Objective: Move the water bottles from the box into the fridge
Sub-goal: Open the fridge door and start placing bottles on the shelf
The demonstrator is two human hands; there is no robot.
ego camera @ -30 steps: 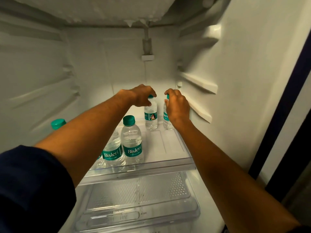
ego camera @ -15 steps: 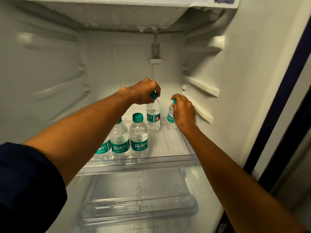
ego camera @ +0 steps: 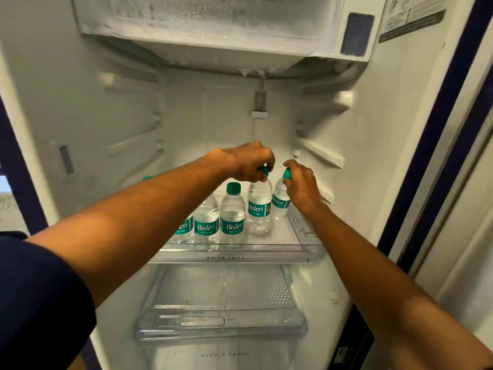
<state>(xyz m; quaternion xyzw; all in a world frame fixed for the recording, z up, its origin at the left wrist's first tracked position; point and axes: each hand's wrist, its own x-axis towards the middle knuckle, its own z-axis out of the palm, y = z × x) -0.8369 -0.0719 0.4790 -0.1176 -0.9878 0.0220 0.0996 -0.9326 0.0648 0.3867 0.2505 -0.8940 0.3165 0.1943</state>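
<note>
Several clear water bottles with green caps and green labels stand on the clear shelf [ego camera: 266, 256] inside the open fridge. My left hand [ego camera: 246, 161] grips the green cap of one upright bottle [ego camera: 259, 206]. Just to its right, my right hand [ego camera: 302, 182] pinches the cap of another bottle [ego camera: 280, 200] near the shelf's right edge. Three more bottles stand in a row to the left, the nearest one [ego camera: 232, 217] free of my hands; my left forearm covers part of that row. The box is out of view.
A frosted freezer compartment [ego camera: 213, 25] hangs overhead. Below the shelf sits a clear crisper cover [ego camera: 221, 311]. Ribbed side walls [ego camera: 320, 156] close in on both sides, and the dark blue fridge frame [ego camera: 437, 129] runs down the right.
The view has pulled back and up, so the freezer box now shows. Both held bottles have come forward on the shelf, closer to the front row. Both hands keep their hold on the caps.
</note>
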